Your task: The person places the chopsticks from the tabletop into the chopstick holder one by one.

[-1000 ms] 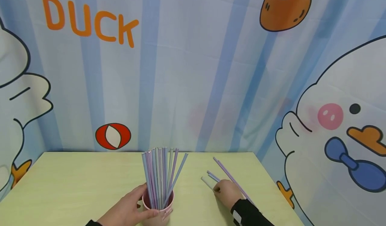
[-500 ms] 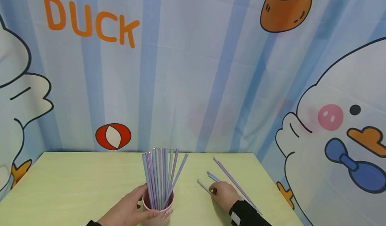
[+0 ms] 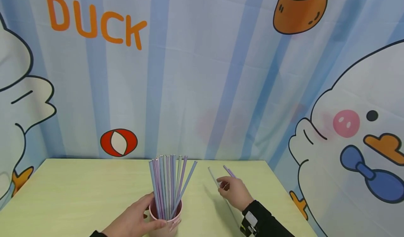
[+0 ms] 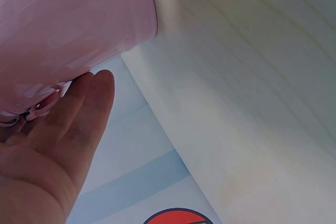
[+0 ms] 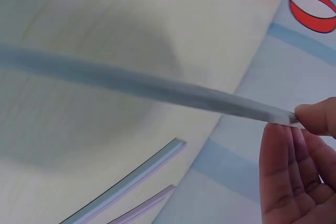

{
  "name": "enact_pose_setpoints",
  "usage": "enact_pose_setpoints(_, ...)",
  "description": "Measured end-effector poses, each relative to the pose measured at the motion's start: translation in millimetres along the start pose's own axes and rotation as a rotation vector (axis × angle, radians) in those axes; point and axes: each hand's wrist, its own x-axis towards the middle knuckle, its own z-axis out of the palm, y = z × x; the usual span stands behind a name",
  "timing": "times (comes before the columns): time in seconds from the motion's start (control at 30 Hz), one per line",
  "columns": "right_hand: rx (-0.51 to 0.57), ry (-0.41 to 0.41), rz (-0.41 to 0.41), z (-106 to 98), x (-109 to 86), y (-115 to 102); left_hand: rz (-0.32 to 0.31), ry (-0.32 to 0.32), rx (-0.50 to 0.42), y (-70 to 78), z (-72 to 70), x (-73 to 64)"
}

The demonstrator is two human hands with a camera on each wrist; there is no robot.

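Observation:
A pink cup (image 3: 159, 231) stands near the table's front edge, packed with several blue, purple and pale straws (image 3: 168, 188). My left hand (image 3: 135, 216) holds it from the left, thumb across the front. In the left wrist view, that hand's fingers (image 4: 97, 103) lie along the pink wall (image 4: 79, 19). To the right, my right hand (image 3: 236, 195) pinches a pale grey-green straw (image 3: 231, 212) between thumb and fingertips. The right wrist view shows this straw (image 5: 131, 85) slanting above the table, one end at the fingertips.
Beyond my right hand, purple straws (image 3: 229, 171) lie on the pale wooden table (image 3: 79, 195), partly hidden by the hand. In the right wrist view, a bluish pair (image 5: 128, 179) lies beside them. A printed curtain (image 3: 189, 72) hangs behind the table.
My right hand has lifted the pale straw from the table, moving slightly up and away; the straw now stands steeper. The left hand and cup have stayed put.

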Motion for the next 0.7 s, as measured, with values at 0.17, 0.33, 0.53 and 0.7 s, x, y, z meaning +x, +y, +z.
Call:
enact_pose_setpoints(0.17,0.186,0.070,0.034,-4,4.3,-14,-0.002,-0.003,-0.007,0.1,0.2,0.3)
enact_pose_setpoints(0.33,0.372,0.134,0.059,-9,9.8,-32,0.008,-0.006,-0.005,0.0,-0.4,-0.2)
enact_pose_setpoints(0.53,0.557,0.168,0.051,-23,14.4,-60,0.003,-0.004,-0.002,0.9,-0.6,-0.2)
enact_pose_setpoints(0.7,0.696,0.202,0.041,-30,18.2,-78,-0.023,-0.003,-0.006,1.4,0.0,1.0)
